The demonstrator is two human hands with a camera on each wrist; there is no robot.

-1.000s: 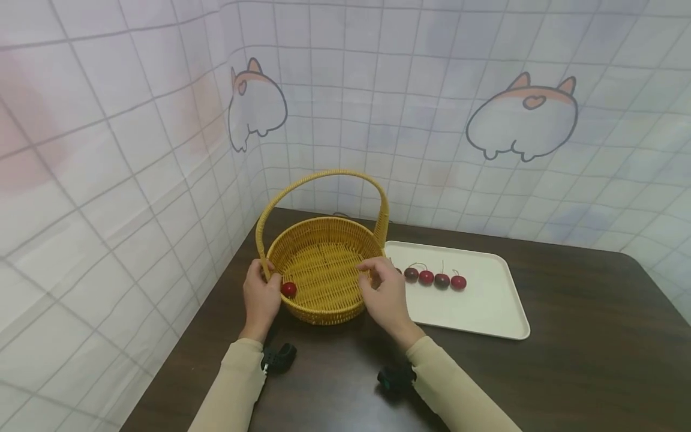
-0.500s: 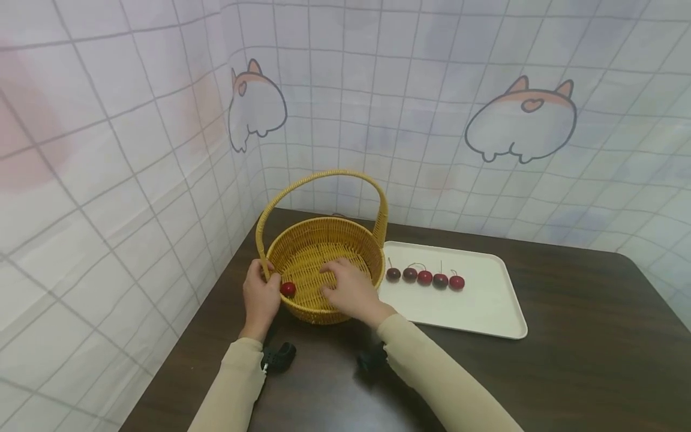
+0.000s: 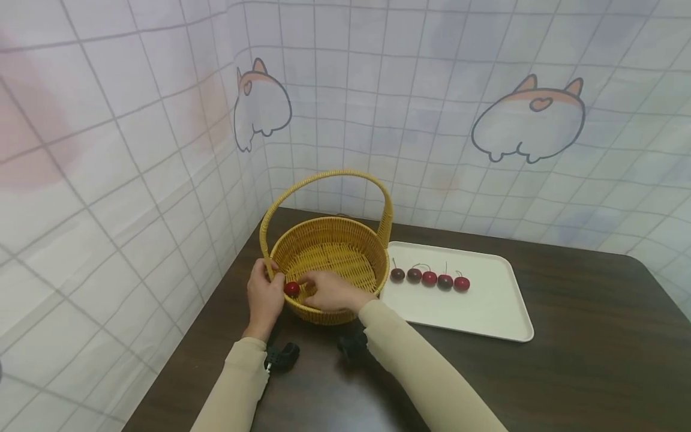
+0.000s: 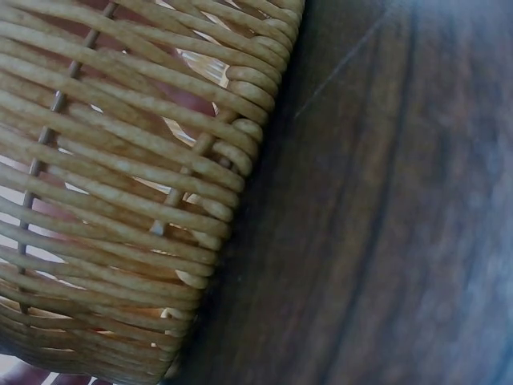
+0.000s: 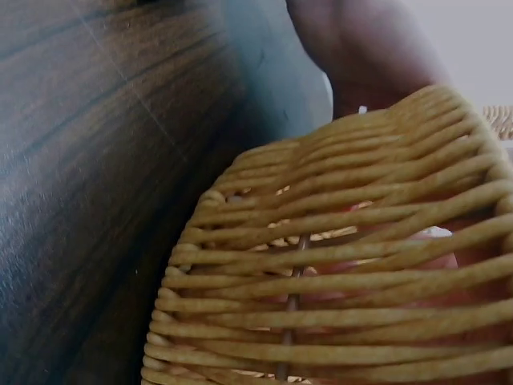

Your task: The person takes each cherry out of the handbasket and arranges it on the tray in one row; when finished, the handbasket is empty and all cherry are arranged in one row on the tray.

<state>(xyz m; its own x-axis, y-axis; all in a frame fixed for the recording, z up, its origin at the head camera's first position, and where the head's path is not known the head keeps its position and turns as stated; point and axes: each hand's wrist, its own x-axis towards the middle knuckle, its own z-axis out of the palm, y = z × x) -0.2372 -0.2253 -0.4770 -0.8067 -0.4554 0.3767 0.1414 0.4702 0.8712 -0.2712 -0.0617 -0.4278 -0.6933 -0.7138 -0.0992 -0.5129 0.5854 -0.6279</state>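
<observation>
A yellow wicker basket (image 3: 345,228) with a tall arched handle stands on the table. My left hand (image 3: 264,294) grips its left rim at the foot of the handle. Inside, against the left wall, lies one red cherry (image 3: 292,289). My right hand (image 3: 332,292) reaches into the basket over its front rim. Its forefinger and thumb are spread apart with their tips right at the cherry's right side. In the left wrist view the basket's woven wall (image 4: 120,184) hides most of the left hand. In the right wrist view, woven strands (image 5: 361,281) partly cover the right hand's fingers.
To the basket's right lies a white tray (image 3: 459,315) with a row of several dark and red cherries (image 3: 429,278), stems up. The brown wooden table (image 3: 583,336) reaches a wall cloth (image 3: 421,132) behind and at left.
My right hand has moved left from the basket's right rim, across its inside, to the cherry. The left hand has kept its grip on the rim.
</observation>
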